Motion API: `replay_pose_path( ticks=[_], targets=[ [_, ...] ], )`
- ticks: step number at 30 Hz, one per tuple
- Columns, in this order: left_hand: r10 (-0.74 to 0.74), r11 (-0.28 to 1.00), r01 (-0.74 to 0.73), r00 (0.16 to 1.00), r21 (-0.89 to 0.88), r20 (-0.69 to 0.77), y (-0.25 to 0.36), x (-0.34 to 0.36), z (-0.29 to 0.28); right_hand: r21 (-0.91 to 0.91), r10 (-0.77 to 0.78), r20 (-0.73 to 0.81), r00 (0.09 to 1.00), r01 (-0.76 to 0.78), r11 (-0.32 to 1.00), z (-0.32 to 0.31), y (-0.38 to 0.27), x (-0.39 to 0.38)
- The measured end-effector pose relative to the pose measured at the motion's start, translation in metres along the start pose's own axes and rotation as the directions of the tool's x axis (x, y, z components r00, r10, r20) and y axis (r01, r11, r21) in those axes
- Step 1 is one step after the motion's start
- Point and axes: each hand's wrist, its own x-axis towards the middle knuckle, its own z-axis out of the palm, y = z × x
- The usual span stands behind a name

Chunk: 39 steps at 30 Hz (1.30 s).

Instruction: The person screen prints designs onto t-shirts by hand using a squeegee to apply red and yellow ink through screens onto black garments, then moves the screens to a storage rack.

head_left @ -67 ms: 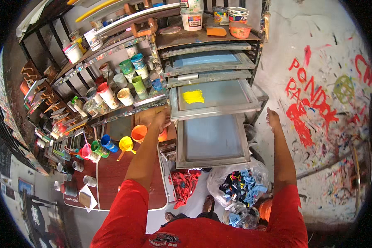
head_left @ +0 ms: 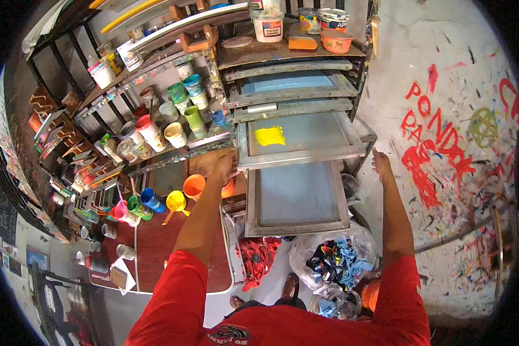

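Observation:
A screen-printing frame with a grey rim juts out of the rack, a yellow patch of paint on the left of its mesh. My left hand is beside its near left corner, fingers loosely curved; whether they touch the rim I cannot tell. Off the near right corner is my right hand, apart from the frame, with its fingers slightly bent and nothing in them. Below, a second screen frame with a pale blue-grey mesh sticks out farther toward me, between my forearms.
More screens fill the rack above. Shelves of paint pots stand to the left. Open cups, including a yellow cup, sit on a dark red table. A plastic bag of rags lies below; a paint-marked wall rises at right.

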Motion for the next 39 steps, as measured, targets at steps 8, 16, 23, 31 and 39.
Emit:
replay_pose_path(
  ticks=[8, 16, 23, 31, 39],
  targets=[
    [0.145, 0.808, 0.089, 0.928, 0.583, -0.343, 0.002, 0.019, 0.014, -0.090, -0.038, 0.141, 0.989, 0.051, 0.995, 0.072, -0.012, 0.084],
    [0.430, 0.613, -0.032, 0.852, 0.790, -0.299, -0.011, 0.008, 0.066, -0.396, -0.226, -0.041, 0.973, 0.192, 0.898, 0.015, 0.040, 0.100],
    [0.324, 0.847, -0.070, 0.854, 0.528, -0.407, -0.068, -0.065, 0.037, -0.170, -0.213, -0.021, 0.977, 0.207, 0.963, 0.010, 0.053, -0.012],
    [0.448, 0.745, -0.148, 0.834, 0.651, -0.322, -0.088, -0.175, 0.038, -0.089, -0.175, -0.149, 0.973, 0.163, 0.983, -0.026, 0.092, -0.142],
    [0.296, 0.859, -0.125, 0.913, 0.497, -0.282, -0.124, -0.268, 0.002, -0.178, -0.253, -0.237, 0.938, 0.214, 0.960, -0.041, 0.120, -0.289]
  ],
)
